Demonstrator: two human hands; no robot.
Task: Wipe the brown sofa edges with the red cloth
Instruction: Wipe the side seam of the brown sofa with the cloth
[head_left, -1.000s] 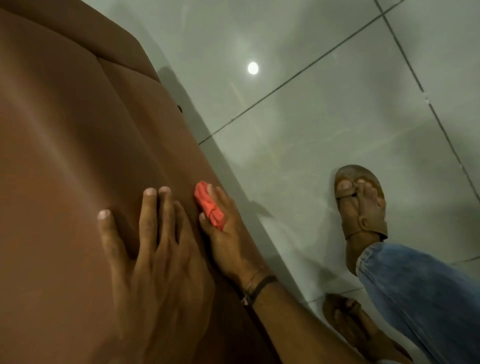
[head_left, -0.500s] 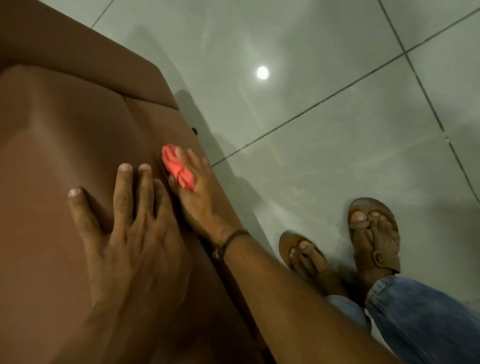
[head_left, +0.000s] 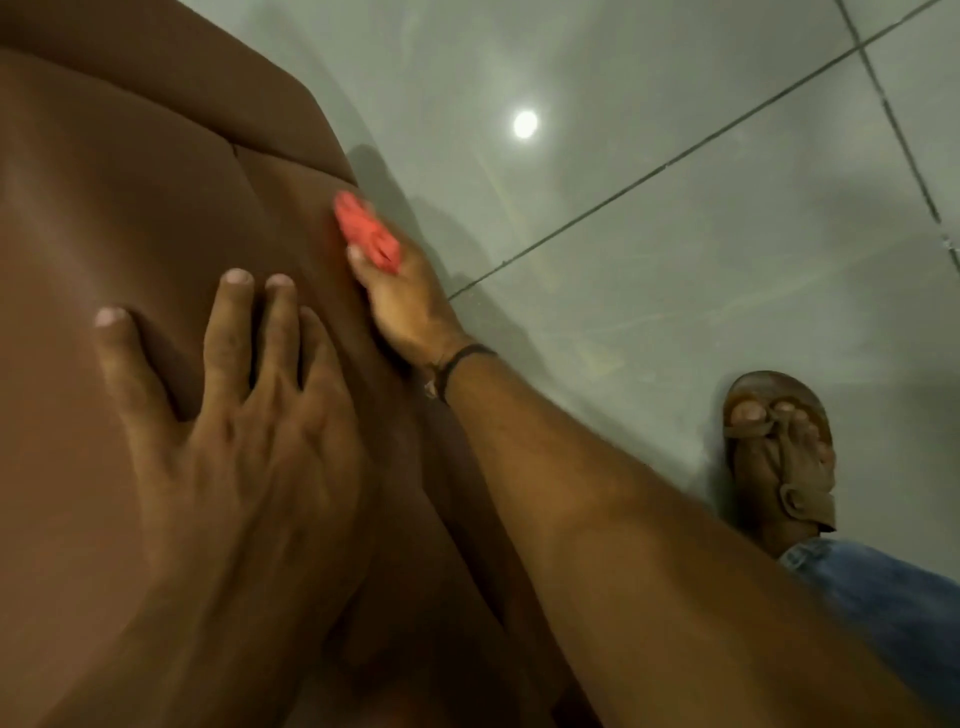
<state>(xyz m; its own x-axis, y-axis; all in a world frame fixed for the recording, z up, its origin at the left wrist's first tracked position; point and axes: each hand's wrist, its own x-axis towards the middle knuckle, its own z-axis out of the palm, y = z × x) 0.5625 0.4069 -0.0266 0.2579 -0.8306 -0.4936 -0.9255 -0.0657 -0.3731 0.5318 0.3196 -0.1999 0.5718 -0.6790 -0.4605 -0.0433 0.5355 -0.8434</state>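
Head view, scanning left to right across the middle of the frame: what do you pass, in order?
Brown sofa → left hand flat on it → right hand with the red cloth at the sofa edge → grey tiled floor → sandalled foot.

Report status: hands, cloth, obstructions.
Right hand gripping red cloth against sofa edge. Left hand flat on sofa, fingers spread. Nothing blocking the edge ahead.

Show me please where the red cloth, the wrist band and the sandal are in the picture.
red cloth (head_left: 366, 234): head view, middle of the bunched fabric.
wrist band (head_left: 460, 359): head view, dark strap across the wrist.
sandal (head_left: 810, 501): head view, strap near the buckle.
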